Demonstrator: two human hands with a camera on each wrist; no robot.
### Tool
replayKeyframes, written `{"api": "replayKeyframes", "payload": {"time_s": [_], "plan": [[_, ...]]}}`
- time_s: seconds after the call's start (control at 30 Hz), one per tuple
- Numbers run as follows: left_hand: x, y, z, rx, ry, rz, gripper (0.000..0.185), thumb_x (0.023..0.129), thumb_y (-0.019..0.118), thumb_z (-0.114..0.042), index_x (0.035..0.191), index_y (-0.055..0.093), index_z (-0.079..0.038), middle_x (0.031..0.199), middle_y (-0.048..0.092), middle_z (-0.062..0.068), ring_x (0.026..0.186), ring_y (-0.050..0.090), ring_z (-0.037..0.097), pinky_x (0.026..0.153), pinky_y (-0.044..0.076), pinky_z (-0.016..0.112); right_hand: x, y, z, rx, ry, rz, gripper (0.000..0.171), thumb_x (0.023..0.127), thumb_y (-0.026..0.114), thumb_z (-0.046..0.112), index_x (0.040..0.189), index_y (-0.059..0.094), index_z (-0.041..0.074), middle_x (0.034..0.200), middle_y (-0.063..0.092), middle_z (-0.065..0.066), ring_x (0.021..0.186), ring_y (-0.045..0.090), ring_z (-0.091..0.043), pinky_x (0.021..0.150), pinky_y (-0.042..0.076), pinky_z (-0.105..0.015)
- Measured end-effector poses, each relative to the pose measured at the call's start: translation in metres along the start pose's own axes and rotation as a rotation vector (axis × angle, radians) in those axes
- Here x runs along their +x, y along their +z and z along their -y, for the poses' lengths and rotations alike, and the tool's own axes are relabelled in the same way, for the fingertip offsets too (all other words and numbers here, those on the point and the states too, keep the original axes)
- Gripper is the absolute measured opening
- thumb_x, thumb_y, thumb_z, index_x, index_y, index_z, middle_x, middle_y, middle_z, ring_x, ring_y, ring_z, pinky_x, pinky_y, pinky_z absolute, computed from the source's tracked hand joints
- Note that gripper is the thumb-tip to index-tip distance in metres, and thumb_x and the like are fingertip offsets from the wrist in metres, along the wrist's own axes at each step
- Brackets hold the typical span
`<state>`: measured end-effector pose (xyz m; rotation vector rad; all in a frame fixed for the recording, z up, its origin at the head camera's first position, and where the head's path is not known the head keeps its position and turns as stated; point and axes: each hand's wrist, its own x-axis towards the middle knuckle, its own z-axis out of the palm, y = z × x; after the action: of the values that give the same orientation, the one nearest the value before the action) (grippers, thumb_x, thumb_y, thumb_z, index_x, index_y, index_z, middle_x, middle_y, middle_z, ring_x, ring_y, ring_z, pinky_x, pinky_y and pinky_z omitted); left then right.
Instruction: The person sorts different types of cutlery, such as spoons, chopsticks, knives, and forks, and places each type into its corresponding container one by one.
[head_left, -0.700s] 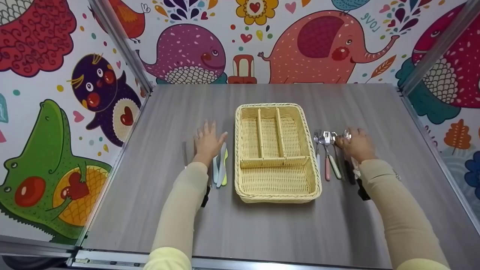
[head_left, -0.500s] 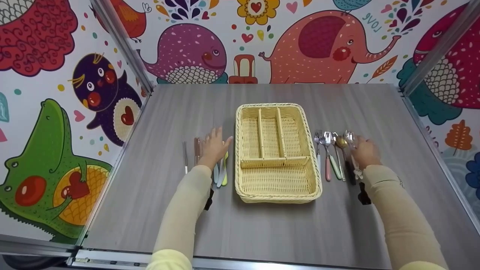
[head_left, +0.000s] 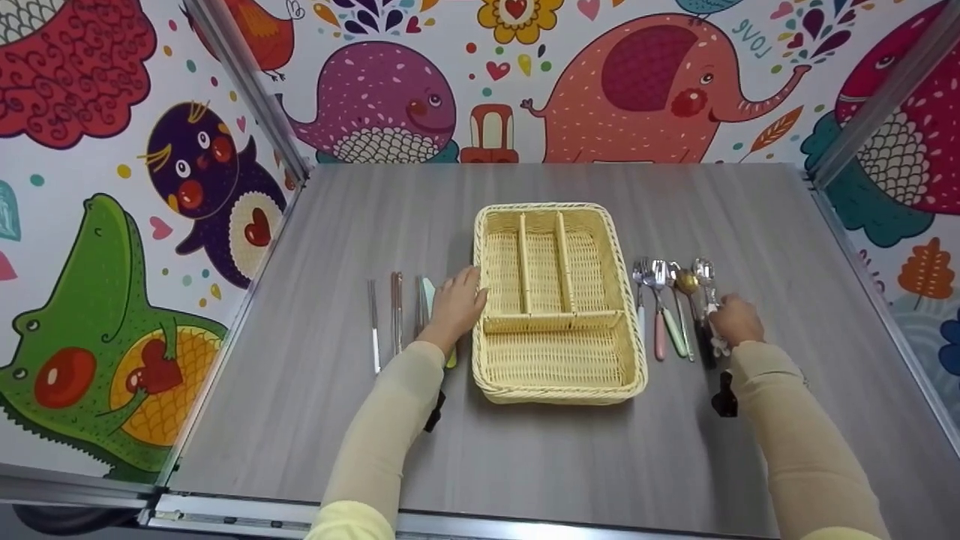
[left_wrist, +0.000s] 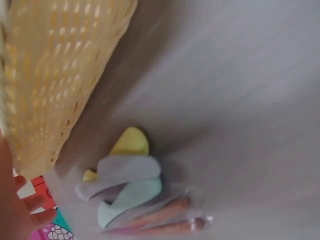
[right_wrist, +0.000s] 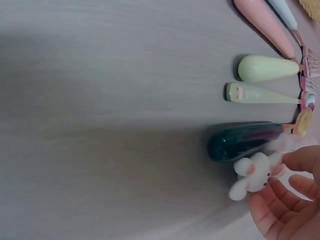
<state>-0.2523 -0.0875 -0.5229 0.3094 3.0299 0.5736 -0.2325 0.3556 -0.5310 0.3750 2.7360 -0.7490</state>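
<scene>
A yellow woven cutlery basket point(head_left: 556, 383) with dividers stands mid-table. My left hand point(head_left: 457, 301) lies with relaxed fingers over pastel-handled knives point(left_wrist: 131, 172) right against the basket's left wall point(left_wrist: 47, 95); it grips nothing that I can see. On the basket's right lies a row of forks and spoons point(head_left: 658, 315). My right hand point(head_left: 736, 320) is at the near end of the rightmost spoon point(head_left: 703, 273). Thumb and fingers point(right_wrist: 300, 160) pinch its white bunny-shaped handle end point(right_wrist: 251, 176), next to a dark handle point(right_wrist: 245, 141).
Thin metal chopsticks point(head_left: 373, 324) and a brown pair point(head_left: 395, 309) lie left of the knives. Pink, blue and green handles point(right_wrist: 267, 68) lie side by side. Metal rails point(head_left: 247, 86) and cartoon-painted walls bound the grey table point(head_left: 555, 465).
My left hand slid right to the basket's side, uncovering the chopsticks and a knife blade. My right hand drew back from the spoon bowls to the bunny handle end.
</scene>
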Motion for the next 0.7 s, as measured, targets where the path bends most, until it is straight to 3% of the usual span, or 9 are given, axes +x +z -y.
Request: {"api": "replayKeyframes", "payload": {"time_s": [0.13,0.4,0.7], "plan": [[-0.0010,0.0050,0.0011,0.007,-0.014,-0.024,0.047,0.098,0.038,-0.030,0.140,0.035,-0.010,0.143,0.037,0.009,0.129,0.034,0.034,0.104,0.029,0.048,0.0003,0.0020,0.0004,0.019,0.011,0.003,0.031,0.086,0.043,0.012,0.102,0.052,-0.014,0.086,0.056,-0.022,0.072,0.052,-0.028,0.057,0.042,-0.035],[-0.0021,0.0075,0.0018,0.065,0.014,-0.057,0.047,0.098,0.038,-0.030,0.141,0.036,-0.010,0.147,0.030,0.006,0.134,0.020,0.042,0.107,0.021,0.051,-0.0013,0.0057,-0.0030,0.081,0.004,0.004,0.021,0.086,0.045,0.013,0.076,0.054,-0.003,0.060,0.053,-0.005,0.053,0.051,-0.016,0.048,0.042,-0.029],[-0.0026,0.0071,-0.0005,0.074,0.007,-0.055,0.048,0.098,0.037,-0.030,0.141,0.035,-0.010,0.148,0.030,0.006,0.133,0.021,0.043,0.107,0.022,0.051,0.0002,0.0087,-0.0031,0.256,0.054,0.025,0.017,0.085,0.048,0.014,0.077,0.050,-0.001,0.053,0.048,0.001,0.044,0.047,-0.008,0.042,0.042,-0.024]]}}
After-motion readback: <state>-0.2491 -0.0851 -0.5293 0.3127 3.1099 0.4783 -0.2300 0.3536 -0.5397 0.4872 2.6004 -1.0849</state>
